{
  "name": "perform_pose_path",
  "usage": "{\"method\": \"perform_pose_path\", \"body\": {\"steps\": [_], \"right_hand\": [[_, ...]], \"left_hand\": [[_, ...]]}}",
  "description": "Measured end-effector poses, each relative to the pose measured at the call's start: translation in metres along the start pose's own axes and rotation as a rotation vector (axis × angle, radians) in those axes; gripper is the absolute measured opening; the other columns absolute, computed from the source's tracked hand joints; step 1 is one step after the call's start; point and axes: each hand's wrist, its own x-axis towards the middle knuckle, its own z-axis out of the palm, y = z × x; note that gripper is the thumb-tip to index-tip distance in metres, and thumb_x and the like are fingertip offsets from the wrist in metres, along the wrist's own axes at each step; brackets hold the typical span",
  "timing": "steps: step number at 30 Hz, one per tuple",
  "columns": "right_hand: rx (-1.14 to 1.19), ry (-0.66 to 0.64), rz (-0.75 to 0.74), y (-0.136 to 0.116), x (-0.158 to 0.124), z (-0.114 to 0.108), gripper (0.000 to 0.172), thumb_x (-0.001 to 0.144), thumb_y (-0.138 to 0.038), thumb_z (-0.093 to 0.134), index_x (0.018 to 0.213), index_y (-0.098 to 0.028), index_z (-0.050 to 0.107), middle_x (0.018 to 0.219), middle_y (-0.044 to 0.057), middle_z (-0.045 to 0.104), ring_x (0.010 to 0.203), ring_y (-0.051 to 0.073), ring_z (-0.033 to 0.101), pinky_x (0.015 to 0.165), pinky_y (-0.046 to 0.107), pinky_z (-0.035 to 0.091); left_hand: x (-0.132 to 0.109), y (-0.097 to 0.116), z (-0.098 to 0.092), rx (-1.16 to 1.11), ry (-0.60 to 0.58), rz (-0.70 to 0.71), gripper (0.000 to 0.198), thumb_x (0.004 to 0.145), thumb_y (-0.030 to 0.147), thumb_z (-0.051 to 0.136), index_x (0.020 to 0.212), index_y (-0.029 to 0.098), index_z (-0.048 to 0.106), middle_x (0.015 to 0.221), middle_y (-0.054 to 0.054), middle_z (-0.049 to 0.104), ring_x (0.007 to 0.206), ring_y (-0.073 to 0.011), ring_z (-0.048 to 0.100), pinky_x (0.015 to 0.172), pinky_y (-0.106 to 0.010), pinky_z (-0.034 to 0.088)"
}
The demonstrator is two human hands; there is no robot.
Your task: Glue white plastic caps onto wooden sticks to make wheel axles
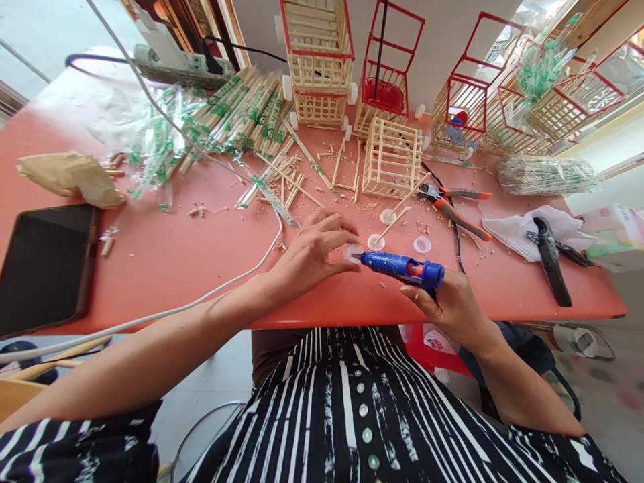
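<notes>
My right hand grips a blue hot glue gun by its handle, with the nozzle pointing left. The nozzle tip meets a small translucent white disc at the fingertips of my left hand. Thumb and fingers of that hand close on the disc's edge, low over the table. Just beyond the gun lie two more white discs, one and another, each with a thin wooden stick standing slanted from it. A white ring lies flat to their right.
Behind the hands stands a small wooden-stick basket, with red-trimmed miniature carts farther back. Pliers and a black clamp lie right. Wrapped chopsticks, a phone and a white cable are left.
</notes>
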Motion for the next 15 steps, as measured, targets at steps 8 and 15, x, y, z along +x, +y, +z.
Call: {"method": "perform_pose_path", "body": {"steps": [8,15], "right_hand": [[0.03,-0.034,0.055,-0.0006,-0.0013,0.0011,0.047,0.105,-0.056,0.046,0.087,-0.018,0.066,0.07,0.002,0.068,0.06,0.015,0.063,0.058,0.026,0.044],[0.015,-0.016,0.051,-0.0011,-0.0005,0.0016,0.046,0.105,-0.055,0.047,0.087,-0.018,0.067,0.068,0.002,0.067,0.057,0.014,0.06,0.056,0.026,0.043]], "left_hand": [[0.0009,0.001,-0.0009,-0.004,-0.002,0.007,0.025,0.082,0.028,0.085,0.1,0.016,0.073,0.109,-0.009,0.074,0.109,-0.0254,0.063,0.096,-0.043,0.053],[0.0012,0.0019,-0.0024,-0.009,-0.005,0.003,0.024,0.082,0.029,0.085,0.1,0.016,0.074,0.109,-0.01,0.074,0.108,-0.0256,0.063,0.095,-0.043,0.053]]}}
